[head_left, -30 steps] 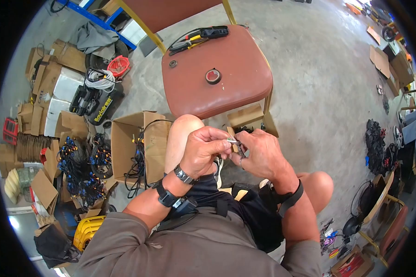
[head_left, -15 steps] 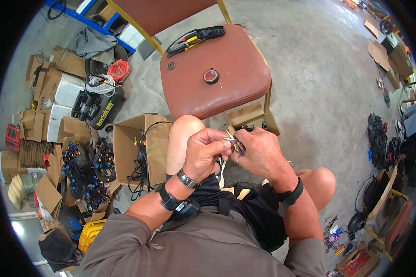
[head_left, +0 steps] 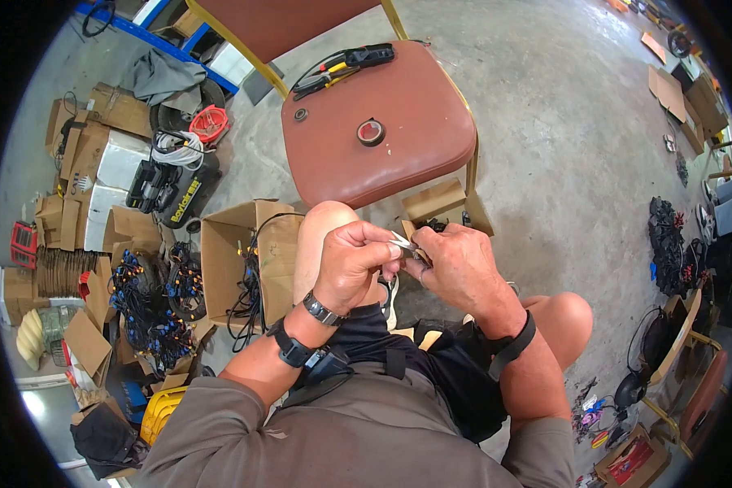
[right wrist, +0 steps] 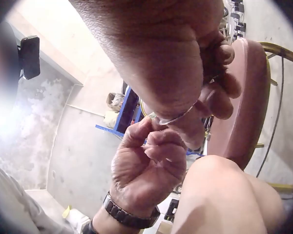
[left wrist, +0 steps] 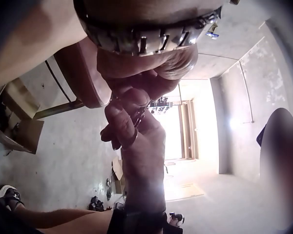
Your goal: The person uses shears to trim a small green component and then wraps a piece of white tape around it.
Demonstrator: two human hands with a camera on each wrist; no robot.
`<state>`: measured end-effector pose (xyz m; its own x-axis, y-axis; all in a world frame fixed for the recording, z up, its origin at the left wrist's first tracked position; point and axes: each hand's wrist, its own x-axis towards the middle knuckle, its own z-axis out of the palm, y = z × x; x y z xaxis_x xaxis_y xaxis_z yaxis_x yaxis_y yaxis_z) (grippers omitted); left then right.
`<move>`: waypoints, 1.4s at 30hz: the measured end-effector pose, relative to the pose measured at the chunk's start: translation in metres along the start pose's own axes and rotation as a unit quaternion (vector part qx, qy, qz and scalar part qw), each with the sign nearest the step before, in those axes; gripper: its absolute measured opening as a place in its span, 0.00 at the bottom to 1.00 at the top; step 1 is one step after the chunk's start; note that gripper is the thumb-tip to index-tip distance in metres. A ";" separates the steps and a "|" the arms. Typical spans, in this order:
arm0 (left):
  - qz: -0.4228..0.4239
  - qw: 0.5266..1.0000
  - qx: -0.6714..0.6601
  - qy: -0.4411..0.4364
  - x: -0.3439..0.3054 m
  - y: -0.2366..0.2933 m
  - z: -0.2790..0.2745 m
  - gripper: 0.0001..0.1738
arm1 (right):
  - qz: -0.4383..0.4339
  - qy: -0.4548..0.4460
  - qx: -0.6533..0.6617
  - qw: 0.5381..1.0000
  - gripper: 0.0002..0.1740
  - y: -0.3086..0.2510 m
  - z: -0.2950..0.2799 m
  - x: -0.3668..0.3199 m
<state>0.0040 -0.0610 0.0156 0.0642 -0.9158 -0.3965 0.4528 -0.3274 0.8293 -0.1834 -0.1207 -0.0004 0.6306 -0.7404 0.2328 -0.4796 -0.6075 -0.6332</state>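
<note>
In front of the knees, the left hand [head_left: 351,264] pinches a small whitish piece [head_left: 400,241] between thumb and forefinger. Close against it, the right hand [head_left: 462,270] grips a small metal tool that looks like scissors [head_left: 416,254], mostly hidden by the fingers. A thin shiny metal loop [right wrist: 179,117] curves by the right thumb in the right wrist view. The fingertips of both hands meet at the piece. Beyond them, a roll of tape [head_left: 370,132] lies on the seat of a brown chair [head_left: 415,171].
Black tools with yellow handles [head_left: 342,67] and a small dark ring [head_left: 301,115] also lie on the seat. Open cardboard boxes [head_left: 220,236] with cables stand on the left, near a black compressor [head_left: 191,191]. A small box [head_left: 435,199] sits beneath the chair.
The whitish piece and the metal tool turn slightly between the fingertips. Both hands stay close together in nearly the same place. The head view shifts a little.
</note>
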 end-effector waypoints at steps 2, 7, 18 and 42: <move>0.004 1.000 0.002 -0.001 0.001 0.000 -0.001 0.06 | -0.001 -0.007 -0.008 1.000 0.17 0.000 0.000 0.000; 0.005 1.000 0.005 -0.001 0.002 0.000 -0.002 0.06 | 0.008 -0.019 -0.030 0.999 0.18 0.000 -0.002 0.000; 0.023 0.992 0.125 0.026 0.003 -0.004 0.010 0.06 | 0.040 0.009 -0.081 0.996 0.18 0.001 0.000 0.002; 0.079 0.971 0.226 0.005 0.003 -0.006 0.009 0.06 | 0.037 -0.021 -0.047 0.998 0.21 -0.002 -0.004 0.000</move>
<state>-0.0065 -0.0637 0.0126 0.1105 -0.9615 -0.2516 -0.0006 -0.2532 0.9674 -0.1848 -0.1211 0.0039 0.6146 -0.7733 0.1557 -0.5801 -0.5768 -0.5752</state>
